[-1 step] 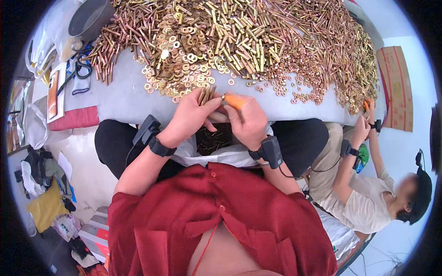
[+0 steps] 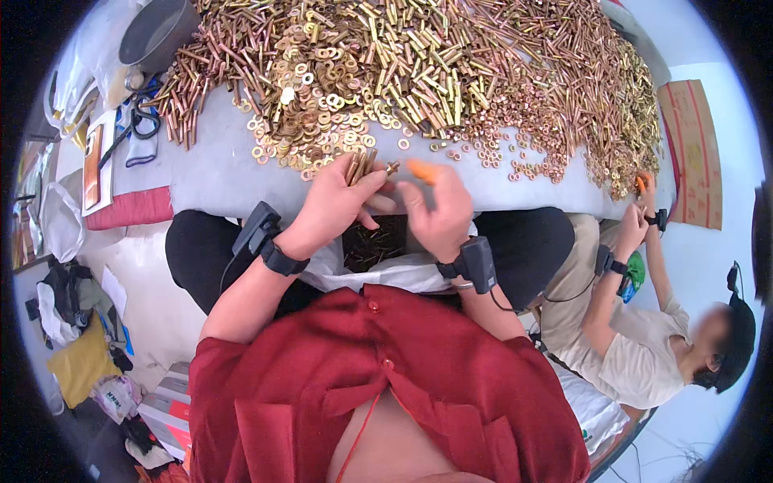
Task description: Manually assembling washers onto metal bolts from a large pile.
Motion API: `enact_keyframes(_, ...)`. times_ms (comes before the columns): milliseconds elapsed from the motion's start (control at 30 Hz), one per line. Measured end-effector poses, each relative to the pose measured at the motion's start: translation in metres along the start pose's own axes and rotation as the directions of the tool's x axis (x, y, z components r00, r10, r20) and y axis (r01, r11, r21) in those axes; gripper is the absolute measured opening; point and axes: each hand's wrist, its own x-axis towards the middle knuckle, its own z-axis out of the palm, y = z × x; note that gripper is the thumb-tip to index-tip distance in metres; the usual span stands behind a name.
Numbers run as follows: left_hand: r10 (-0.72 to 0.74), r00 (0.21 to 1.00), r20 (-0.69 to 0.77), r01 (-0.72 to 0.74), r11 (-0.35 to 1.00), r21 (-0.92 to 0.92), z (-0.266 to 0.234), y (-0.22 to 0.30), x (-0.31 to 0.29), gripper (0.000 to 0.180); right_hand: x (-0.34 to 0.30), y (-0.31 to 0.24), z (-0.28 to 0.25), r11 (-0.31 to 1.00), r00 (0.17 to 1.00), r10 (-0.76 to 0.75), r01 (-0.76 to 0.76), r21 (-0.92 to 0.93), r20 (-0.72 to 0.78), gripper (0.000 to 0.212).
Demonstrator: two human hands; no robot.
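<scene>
My left hand (image 2: 334, 201) is closed around several brass-coloured metal bolts (image 2: 360, 167) just off the table's near edge. One of them points right, and small rings show on its end (image 2: 392, 168). My right hand (image 2: 440, 211) is a little to the right, apart from the bolts, slightly blurred. Its thumb and fingers are apart, with nothing visible between them. An orange finger cover (image 2: 424, 171) sits on its index finger. Beyond the hands lie loose flat washers (image 2: 328, 117) and small nuts (image 2: 527, 167).
Rods and sleeves (image 2: 427, 72) are heaped across the grey table (image 2: 217, 153). A white bag (image 2: 330, 278) holding dark metal pieces is between my legs. A dark bowl (image 2: 157, 40) and scissors (image 2: 143, 125) lie left. A co-worker (image 2: 644, 354) works at the right.
My right hand has drawn back to the right from the bolt end, and its fingers have spread. The ringed bolt end is now uncovered. My left hand has stayed in place.
</scene>
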Motion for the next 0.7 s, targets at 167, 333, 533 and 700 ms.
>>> enact_keyframes(167, 0.043, 0.997, -0.058, -0.042, 0.999, 0.022, 0.004, -0.004, 0.001, 0.024, 0.014, 0.026, -0.007, 0.902, 0.988, 0.155, -0.146, -0.406, -0.011, 0.017)
enact_keyframes(333, 0.044, 0.997, -0.067, -0.041, 0.998, 0.050, 0.005, -0.003, 0.000, 0.024, 0.027, 0.030, -0.001, 0.846, 0.992, 0.111, -0.064, -0.530, 0.057, 0.012)
enact_keyframes(533, 0.046, 0.994, -0.100, -0.039, 0.997, 0.067, 0.004, -0.005, -0.001, 0.023, 0.023, 0.016, -0.001, 0.953, 0.969, 0.239, -0.223, -0.204, 0.057, 0.011)
enact_keyframes(700, 0.039, 0.996, -0.085, -0.030, 0.993, 0.114, 0.003, -0.001, -0.003, 0.022, 0.010, -0.003, 0.008, 0.874, 0.931, 0.316, -0.360, 0.326, 0.181, 0.017)
